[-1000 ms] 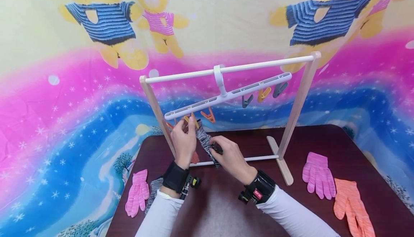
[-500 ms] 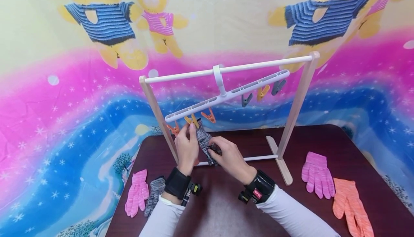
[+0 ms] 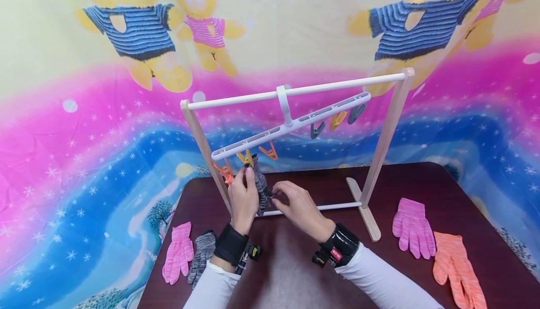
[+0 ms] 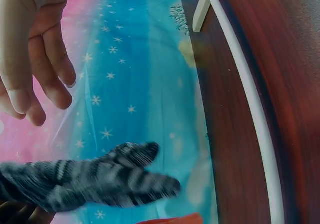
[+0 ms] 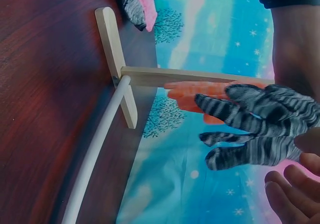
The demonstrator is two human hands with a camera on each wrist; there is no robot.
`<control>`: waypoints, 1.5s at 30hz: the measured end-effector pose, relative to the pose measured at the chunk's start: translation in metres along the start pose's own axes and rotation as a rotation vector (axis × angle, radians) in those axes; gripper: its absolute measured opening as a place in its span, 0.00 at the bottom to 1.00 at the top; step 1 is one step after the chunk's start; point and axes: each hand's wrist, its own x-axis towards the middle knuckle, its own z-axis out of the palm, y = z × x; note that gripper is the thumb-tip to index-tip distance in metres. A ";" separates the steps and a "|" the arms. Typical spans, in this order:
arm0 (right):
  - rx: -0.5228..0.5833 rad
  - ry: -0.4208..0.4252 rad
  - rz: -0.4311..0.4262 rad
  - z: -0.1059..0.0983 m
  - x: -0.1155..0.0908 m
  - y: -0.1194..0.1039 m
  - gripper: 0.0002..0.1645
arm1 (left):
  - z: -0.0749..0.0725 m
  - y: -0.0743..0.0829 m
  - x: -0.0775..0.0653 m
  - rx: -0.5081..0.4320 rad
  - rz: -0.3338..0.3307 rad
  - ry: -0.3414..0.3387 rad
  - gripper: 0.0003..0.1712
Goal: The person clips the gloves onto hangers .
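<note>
A black-and-grey striped knit glove hangs fingers-down below the yellow clip on the white hanger. My left hand pinches the glove's cuff just under that clip; whether the clip bites the cuff is hard to tell. To the glove's right, my right hand has its fingers loosely bent, apart from the glove in the left wrist view. Behind the striped glove, the right wrist view shows an orange glove hanging, mostly covered in the head view.
The hanger tilts on the rack's white top rod. Orange, grey and other clips dangle from it. Pink and striped gloves lie left on the dark table; pink and orange ones lie right.
My right fingers have let go of the striped glove, which now hangs straighter. My left hand has slid down from the yellow clip to the cuff. The hanger has shifted slightly left.
</note>
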 end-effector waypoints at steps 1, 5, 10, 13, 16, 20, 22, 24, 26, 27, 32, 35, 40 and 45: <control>-0.008 -0.003 0.002 0.000 -0.001 0.001 0.12 | 0.000 -0.001 -0.001 0.002 -0.005 -0.002 0.22; -0.034 -0.020 0.012 0.001 -0.007 0.003 0.11 | -0.001 -0.004 -0.006 0.037 -0.011 0.005 0.22; -0.046 -0.052 0.042 0.003 -0.016 0.009 0.09 | -0.002 -0.011 -0.012 0.041 -0.006 0.005 0.21; -0.054 -0.062 0.055 0.004 -0.019 0.012 0.09 | -0.002 -0.013 -0.015 0.021 -0.003 0.003 0.21; -0.054 -0.059 0.047 0.005 -0.021 0.014 0.09 | -0.004 -0.015 -0.018 0.041 -0.003 0.008 0.21; -0.064 -0.051 0.043 0.005 -0.024 0.017 0.08 | -0.006 -0.020 -0.023 0.086 -0.035 0.001 0.22; -0.068 -0.054 0.053 0.004 -0.026 0.018 0.08 | -0.007 -0.022 -0.026 0.104 -0.060 -0.009 0.23; -0.066 -0.060 0.062 0.004 -0.028 0.019 0.08 | -0.009 -0.024 -0.029 0.120 -0.072 -0.015 0.24; -0.062 -0.065 0.072 0.004 -0.031 0.020 0.08 | -0.009 -0.026 -0.031 0.135 -0.082 -0.024 0.23; -0.060 -0.067 0.077 0.004 -0.032 0.021 0.07 | -0.010 -0.027 -0.033 0.143 -0.085 -0.027 0.22; -0.067 -0.066 0.097 0.005 -0.038 0.025 0.06 | -0.009 -0.031 -0.039 0.180 -0.080 -0.028 0.16; -0.069 -0.064 0.104 0.005 -0.043 0.027 0.06 | -0.010 -0.033 -0.043 0.191 -0.081 -0.035 0.14; -0.077 -0.068 0.121 0.005 -0.049 0.031 0.07 | -0.010 -0.037 -0.050 0.190 -0.115 -0.056 0.14; -0.103 -0.076 0.135 0.006 -0.054 0.034 0.07 | -0.009 -0.043 -0.056 0.212 -0.136 -0.066 0.14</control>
